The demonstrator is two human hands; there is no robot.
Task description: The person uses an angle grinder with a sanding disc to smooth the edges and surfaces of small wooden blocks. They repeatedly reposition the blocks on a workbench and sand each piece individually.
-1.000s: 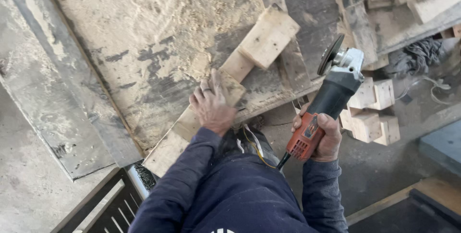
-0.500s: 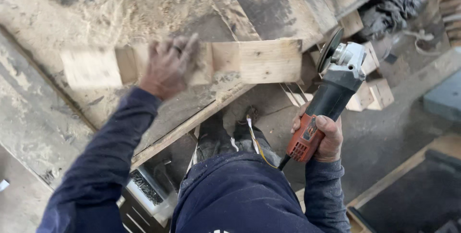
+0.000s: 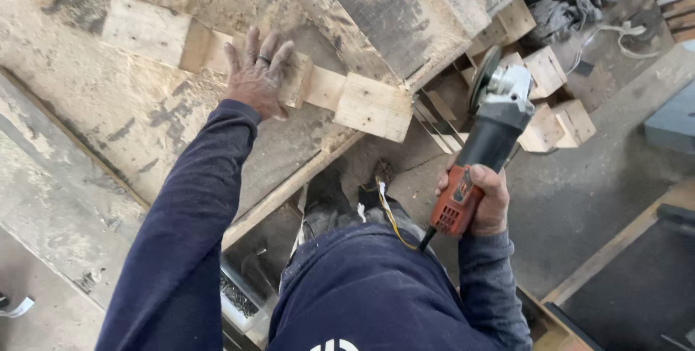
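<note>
Fingers [image 3: 269, 51] of my left hand [image 3: 255, 79] splay flat on the wooden piece [image 3: 253, 69], gripping nothing; my right hand [image 3: 486, 203] clamps the angle grinder [image 3: 485, 134], its disc seen only edge-on.

free: dusty bench [image 3: 108, 127] left of plank [image 3: 253, 69] | blocked: 1 beam [image 3: 384, 18] above, wood blocks [image 3: 550, 98] right of grinder [image 3: 485, 141]

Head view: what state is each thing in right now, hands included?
Left hand: flat, fingers spread, pressing the wooden piece.
Wooden piece: lying on the sawdust-covered workbench.
Right hand: closed round the grinder handle.
Angle grinder: held off the bench, disc up.
</note>
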